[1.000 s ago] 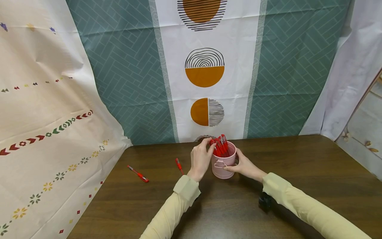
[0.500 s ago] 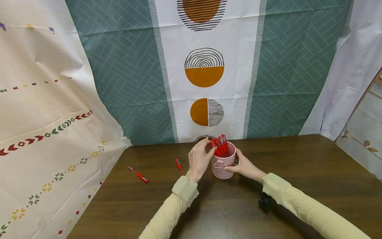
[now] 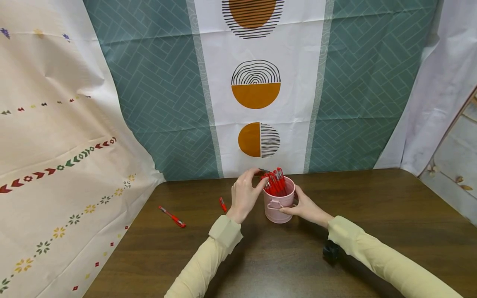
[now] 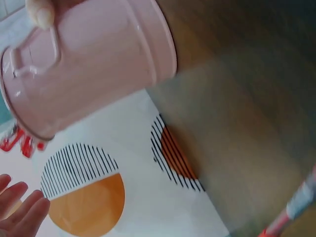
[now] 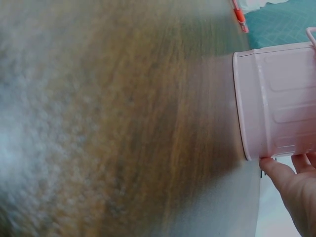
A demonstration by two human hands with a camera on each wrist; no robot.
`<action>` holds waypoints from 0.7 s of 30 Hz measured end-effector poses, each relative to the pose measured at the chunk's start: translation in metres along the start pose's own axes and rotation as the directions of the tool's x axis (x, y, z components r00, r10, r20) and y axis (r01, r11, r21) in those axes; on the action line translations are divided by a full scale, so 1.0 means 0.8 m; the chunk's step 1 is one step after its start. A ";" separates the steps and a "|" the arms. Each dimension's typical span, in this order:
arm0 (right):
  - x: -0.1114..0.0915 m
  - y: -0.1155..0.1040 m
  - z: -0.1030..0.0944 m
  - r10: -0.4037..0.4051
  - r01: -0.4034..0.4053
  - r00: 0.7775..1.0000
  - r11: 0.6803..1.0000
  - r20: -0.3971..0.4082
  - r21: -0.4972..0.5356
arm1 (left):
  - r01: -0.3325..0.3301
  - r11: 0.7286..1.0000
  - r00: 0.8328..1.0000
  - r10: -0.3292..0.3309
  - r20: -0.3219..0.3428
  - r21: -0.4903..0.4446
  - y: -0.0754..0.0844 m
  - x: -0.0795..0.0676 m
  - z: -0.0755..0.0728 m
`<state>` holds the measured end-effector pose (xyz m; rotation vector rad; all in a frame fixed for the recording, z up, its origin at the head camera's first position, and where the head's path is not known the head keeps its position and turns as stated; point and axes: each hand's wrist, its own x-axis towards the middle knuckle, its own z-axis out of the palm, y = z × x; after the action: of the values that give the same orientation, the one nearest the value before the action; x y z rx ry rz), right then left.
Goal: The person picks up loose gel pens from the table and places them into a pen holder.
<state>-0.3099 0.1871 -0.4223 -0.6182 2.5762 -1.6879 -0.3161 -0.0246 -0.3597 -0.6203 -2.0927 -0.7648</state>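
A small pink bucket (image 3: 279,210) stands upright toward the back of the table, with several red pens (image 3: 275,184) leaning together inside it. My right hand (image 3: 306,205) holds the bucket from the right, its thumb at the wire handle in front and the fingers round the side. Just left of the rim is my left hand (image 3: 244,196), fingers spread and nothing in them, the thumb tip overlapping the pens in the head view. The left wrist view has the left fingers (image 4: 22,212) apart from the bucket (image 4: 98,64) and its pen caps (image 4: 24,143).
Two loose red pens lie on the dark wooden table (image 3: 290,265): one pen (image 3: 172,216) at the left, another pen (image 3: 222,204) partly behind the left hand. A patterned cloth (image 3: 257,111) hangs along the back edge, and a cream cloth (image 3: 74,165) drapes at the left.
My left hand has drawn back leftward from the pens in the bucket, and its fingers have spread apart. The right hand and the bucket have stayed in place.
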 end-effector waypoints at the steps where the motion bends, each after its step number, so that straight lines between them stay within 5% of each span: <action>1: 0.000 0.000 0.000 -0.001 0.001 1.000 1.000 0.002 0.000 | 0.000 1.000 1.000 0.000 -0.003 0.006 -0.002 0.002 -0.003; 9: 0.001 -0.002 0.000 -0.006 0.006 1.000 1.000 0.001 0.022 | 0.020 0.999 0.999 -0.019 -0.041 0.033 -0.018 0.014 -0.026; 15: -0.001 -0.004 0.000 -0.005 0.005 1.000 1.000 -0.002 0.010 | 0.111 0.992 0.993 -0.114 0.042 0.055 -0.029 0.020 -0.040; 18: -0.002 -0.004 0.000 0.004 -0.004 1.000 1.000 -0.002 0.011 | 0.209 0.969 0.965 -0.227 0.134 0.133 -0.036 0.021 -0.044; 21: -0.001 -0.003 0.001 0.003 -0.003 1.000 1.000 0.002 0.011 | 0.302 0.924 0.903 -0.356 0.240 0.236 -0.044 0.018 -0.046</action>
<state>-0.3082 0.1861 -0.4207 -0.6149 2.5637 -1.6988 -0.3279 -0.0723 -0.3403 -0.2765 -2.5405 -0.6741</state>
